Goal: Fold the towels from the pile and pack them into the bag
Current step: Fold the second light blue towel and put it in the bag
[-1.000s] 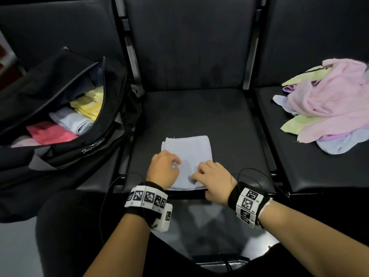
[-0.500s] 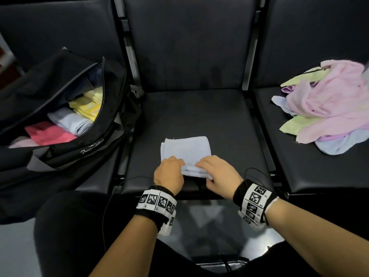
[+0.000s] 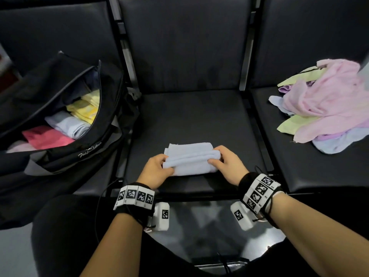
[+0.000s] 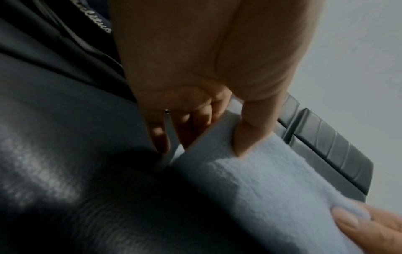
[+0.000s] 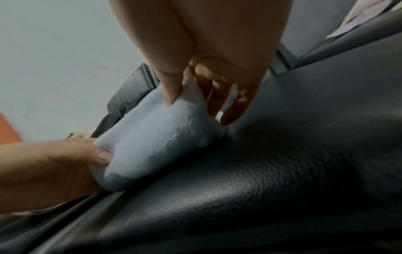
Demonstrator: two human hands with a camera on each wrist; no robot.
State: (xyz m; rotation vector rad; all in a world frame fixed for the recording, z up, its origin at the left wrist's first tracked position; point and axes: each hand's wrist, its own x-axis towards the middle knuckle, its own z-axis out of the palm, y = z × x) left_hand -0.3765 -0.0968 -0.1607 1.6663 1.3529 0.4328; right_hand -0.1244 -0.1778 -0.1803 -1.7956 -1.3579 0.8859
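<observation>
A pale blue towel (image 3: 191, 158) lies folded on the middle black seat (image 3: 191, 116), its near half lifted and doubled over. My left hand (image 3: 159, 168) pinches its left end, thumb on top (image 4: 245, 137) and fingers beneath the towel (image 4: 272, 189). My right hand (image 3: 223, 162) pinches the right end the same way, seen close in the right wrist view on the towel (image 5: 156, 141). An open black bag (image 3: 65, 136) on the left seat holds folded yellow, blue and red towels. A loose pile of pink, green and blue towels (image 3: 327, 108) sits on the right seat.
The seat backs (image 3: 185, 43) rise behind the seats, with metal frame bars (image 3: 247, 62) between them. My dark-trousered knees (image 3: 65, 226) are close under the middle seat's front edge. Cables hang from both wrist bands.
Both hands took hold of the towel's near edge and lifted it away from me, folding the towel over itself. The towel now shows as a narrower, thicker strip.
</observation>
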